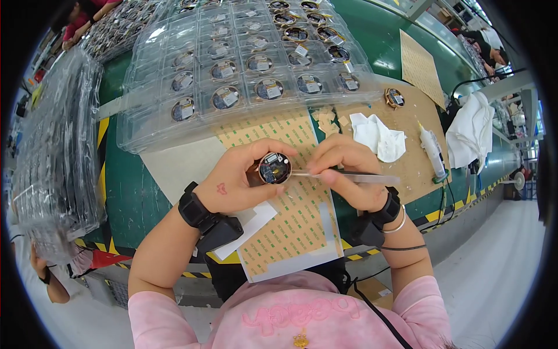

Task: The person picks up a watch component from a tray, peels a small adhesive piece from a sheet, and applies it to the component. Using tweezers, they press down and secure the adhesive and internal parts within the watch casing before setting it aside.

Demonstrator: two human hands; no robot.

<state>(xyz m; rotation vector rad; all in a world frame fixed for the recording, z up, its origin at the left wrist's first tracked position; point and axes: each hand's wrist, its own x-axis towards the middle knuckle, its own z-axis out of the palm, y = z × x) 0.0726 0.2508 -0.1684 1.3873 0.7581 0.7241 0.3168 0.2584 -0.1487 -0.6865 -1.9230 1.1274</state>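
Green bench [133, 198] filled the frame, with clear trays [244, 64] of round units across the top and a sticker sheet [290, 227] at centre. Over that sheet the left hand [232, 183] pinched a round unit [274, 168], its grip closed on the rim; the right hand [349, 171] clenched tweezers [343, 176], tips at the unit's edge. Doing this well probably meant a steady unit and a light touch. White cloths [379, 136], a glue bottle [432, 150] and a loose unit [394, 98] lay at right, well apart, blocking nothing.
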